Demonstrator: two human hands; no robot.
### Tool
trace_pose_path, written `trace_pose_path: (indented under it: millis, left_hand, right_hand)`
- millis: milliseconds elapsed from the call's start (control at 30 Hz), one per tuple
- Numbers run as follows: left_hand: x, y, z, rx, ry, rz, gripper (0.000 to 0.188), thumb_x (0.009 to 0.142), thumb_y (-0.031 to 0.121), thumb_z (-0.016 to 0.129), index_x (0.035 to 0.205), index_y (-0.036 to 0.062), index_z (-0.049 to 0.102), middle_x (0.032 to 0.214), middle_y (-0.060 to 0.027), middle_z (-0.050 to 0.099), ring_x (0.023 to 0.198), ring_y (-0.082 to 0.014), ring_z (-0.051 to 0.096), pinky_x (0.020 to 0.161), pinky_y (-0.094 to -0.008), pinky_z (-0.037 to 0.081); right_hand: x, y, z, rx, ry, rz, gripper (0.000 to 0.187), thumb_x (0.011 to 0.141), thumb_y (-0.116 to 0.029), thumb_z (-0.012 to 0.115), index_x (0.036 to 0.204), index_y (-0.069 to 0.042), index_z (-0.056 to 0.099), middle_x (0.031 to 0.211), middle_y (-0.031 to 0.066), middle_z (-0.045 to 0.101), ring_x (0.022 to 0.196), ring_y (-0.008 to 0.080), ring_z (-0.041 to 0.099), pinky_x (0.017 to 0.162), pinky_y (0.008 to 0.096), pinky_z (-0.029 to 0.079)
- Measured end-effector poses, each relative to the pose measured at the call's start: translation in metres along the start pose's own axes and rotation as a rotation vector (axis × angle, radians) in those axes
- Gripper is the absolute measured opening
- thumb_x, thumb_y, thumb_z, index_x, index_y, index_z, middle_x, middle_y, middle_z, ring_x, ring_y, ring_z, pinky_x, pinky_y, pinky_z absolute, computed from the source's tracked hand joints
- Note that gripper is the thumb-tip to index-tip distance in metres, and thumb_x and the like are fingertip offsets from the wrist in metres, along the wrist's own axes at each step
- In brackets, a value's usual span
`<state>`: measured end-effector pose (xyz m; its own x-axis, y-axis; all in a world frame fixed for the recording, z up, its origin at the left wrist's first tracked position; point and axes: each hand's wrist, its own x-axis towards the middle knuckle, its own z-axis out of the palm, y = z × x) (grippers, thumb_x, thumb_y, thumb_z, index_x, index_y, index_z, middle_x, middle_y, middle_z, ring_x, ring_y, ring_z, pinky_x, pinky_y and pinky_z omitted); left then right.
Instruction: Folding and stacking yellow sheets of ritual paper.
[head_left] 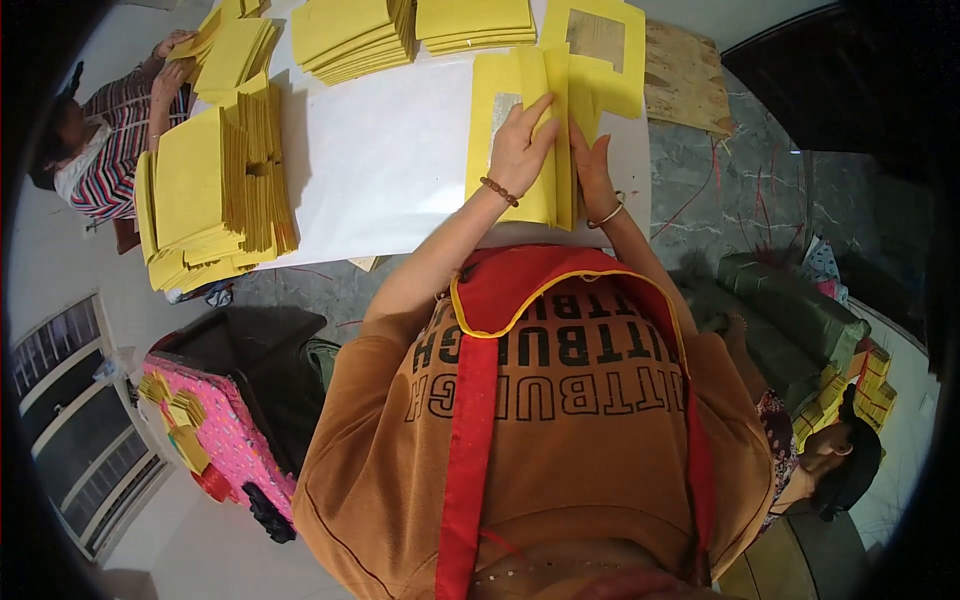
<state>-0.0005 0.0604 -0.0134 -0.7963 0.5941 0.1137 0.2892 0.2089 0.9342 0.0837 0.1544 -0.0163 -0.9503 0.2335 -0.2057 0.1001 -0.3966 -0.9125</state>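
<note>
Working remotely, I had the left hand (522, 152) spread over the folded yellow card (562, 165) and the right hand (596, 180) upright along its right side, thumb apart, probably steadying the folds. The card lay near right on the white table (370, 170); yellow stacks (190, 185) stood left and far, seemingly out of the arms' way.
</note>
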Motion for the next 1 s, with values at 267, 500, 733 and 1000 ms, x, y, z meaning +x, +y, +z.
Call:
trace_pose_path:
  millis: [267, 500, 733, 1000]
  left_hand:
    - [0.000, -0.004, 0.004, 0.064, 0.085, 0.065, 0.059, 0.072, 0.033, 0.068, 0.117, 0.0015, 0.049, 0.085, -0.0188, 0.050, 0.079, -0.0303, 0.054, 0.068, -0.0349, 0.043]
    - [-0.002, -0.006, 0.001, -0.030, 0.040, 0.073, 0.047, 0.079, 0.023, 0.061, 0.117, -0.0011, 0.049, 0.096, -0.0204, 0.053, 0.088, -0.0306, 0.054, 0.075, -0.0335, 0.043]
    - [-0.002, -0.003, 0.008, -0.289, 0.316, 0.069, 0.037, 0.082, 0.015, 0.051, 0.116, 0.0002, 0.050, 0.091, -0.0187, 0.053, 0.087, -0.0291, 0.054, 0.076, -0.0324, 0.043]
    - [-0.001, 0.004, 0.007, 0.126, 0.113, 0.076, 0.054, 0.073, 0.029, 0.067, 0.116, 0.0020, 0.051, 0.087, -0.0193, 0.051, 0.080, -0.0322, 0.054, 0.069, -0.0355, 0.044]
  right_hand:
    - [0.001, 0.001, -0.002, 0.026, 0.041, 0.018, 0.087, 0.081, -0.068, 0.004, 0.138, -0.003, 0.010, 0.143, 0.0058, 0.016, 0.130, 0.0172, 0.017, 0.105, 0.0276, 0.012]
    - [-0.005, -0.010, 0.001, 0.071, -0.022, 0.019, 0.088, 0.080, -0.069, 0.007, 0.138, -0.003, 0.011, 0.143, 0.0063, 0.017, 0.130, 0.0179, 0.018, 0.105, 0.0281, 0.012]
    - [0.000, -0.008, 0.004, 0.141, 0.027, 0.053, 0.087, 0.081, -0.068, 0.007, 0.138, -0.004, 0.012, 0.142, 0.0064, 0.018, 0.129, 0.0175, 0.020, 0.105, 0.0290, 0.013]
    - [-0.003, -0.005, 0.001, -0.007, 0.012, -0.012, 0.083, 0.083, -0.065, 0.005, 0.138, -0.003, 0.011, 0.143, 0.0062, 0.016, 0.130, 0.0174, 0.016, 0.106, 0.0280, 0.011]
